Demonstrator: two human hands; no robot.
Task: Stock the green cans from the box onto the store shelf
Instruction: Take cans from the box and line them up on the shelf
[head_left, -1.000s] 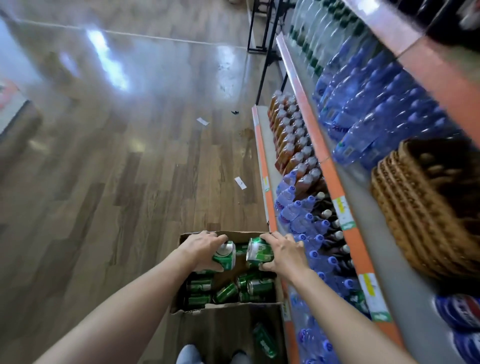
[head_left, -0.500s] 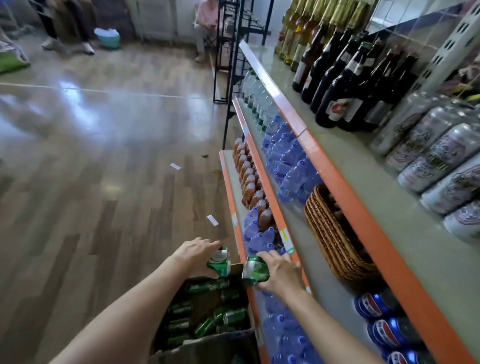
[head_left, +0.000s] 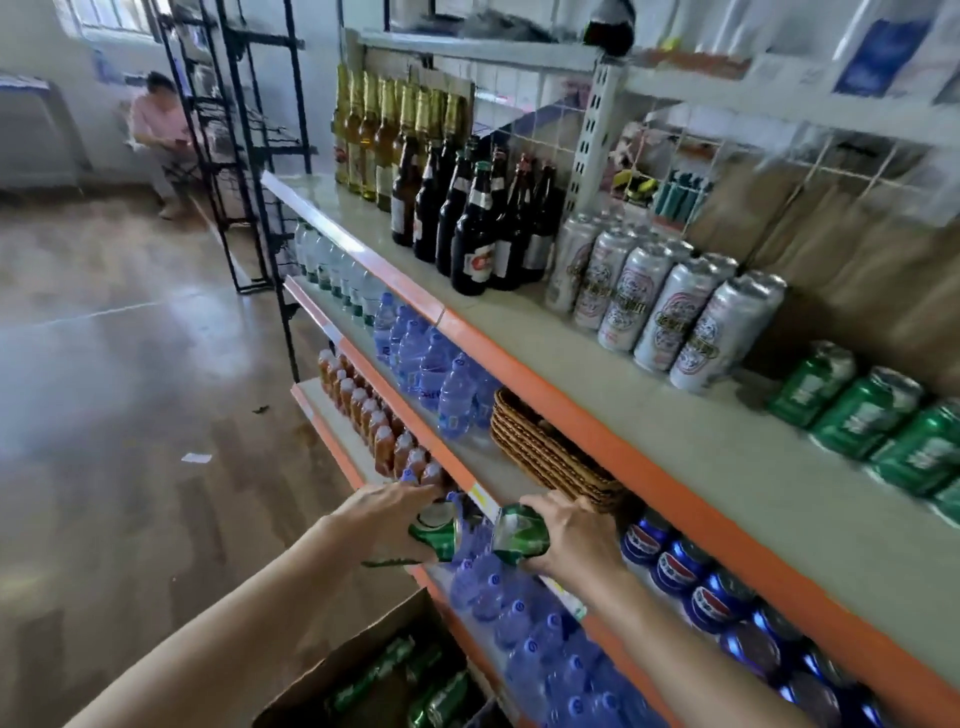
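Observation:
My left hand (head_left: 387, 514) grips one green can (head_left: 435, 536), and my right hand (head_left: 574, 530) grips a second green can (head_left: 519, 535). Both cans are held on their sides, side by side, in front of the orange edge of the middle shelf. Below them the cardboard box (head_left: 363, 660) stands on the floor with several green cans (head_left: 431, 696) lying inside. A row of green cans (head_left: 872, 415) stands at the right end of the top shelf (head_left: 649, 415).
The top shelf also carries silver cans (head_left: 670, 312) and dark glass bottles (head_left: 467, 218). A wicker basket (head_left: 545, 452), blue water bottles (head_left: 431, 374) and blue cola cans (head_left: 701, 582) fill the middle shelf. A person (head_left: 156, 130) sits at the far left by a black rack.
Both hands have lifted their cans out of the box up to middle-shelf height. The view has tilted up from the floor and box to the upper shelves.

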